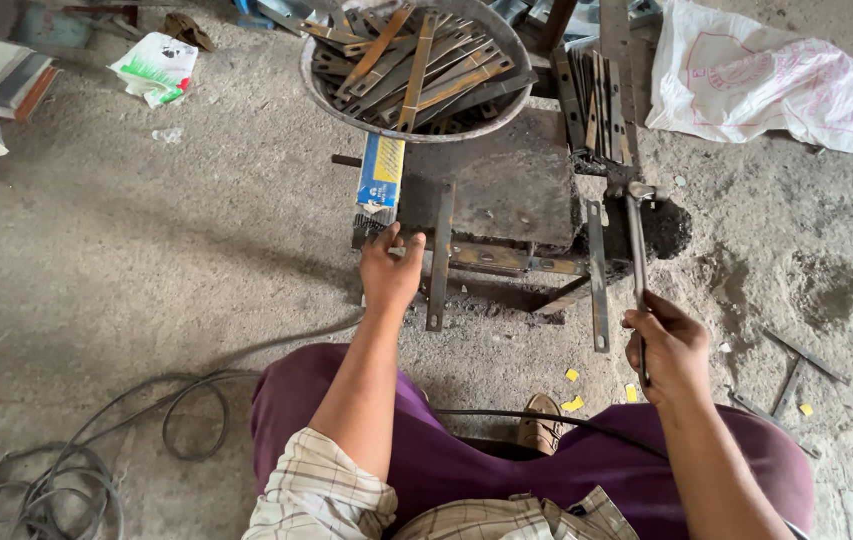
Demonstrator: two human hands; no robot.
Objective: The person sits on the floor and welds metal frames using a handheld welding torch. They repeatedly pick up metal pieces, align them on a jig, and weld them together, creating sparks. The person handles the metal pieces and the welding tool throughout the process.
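Dusty concrete floor (147,260) spreads under a low, blackened metal table (507,185). At twelve o'clock sits a round basin (319,85) heaped with flat steel strips (417,65). His left hand (392,270) reaches, fingers loosely curled, onto the rods poking from a blue electrode packet (382,172) at eleven. His right hand (669,348), at four o'clock, is clenched around a slim hammer (638,240).

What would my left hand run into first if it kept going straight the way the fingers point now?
Probably the open packet of welding rods. The left hand points up the picture, fingertips right by the packet's rod ends; whether they already touch is unclear. Beyond it sits the metal basin of steel strips.
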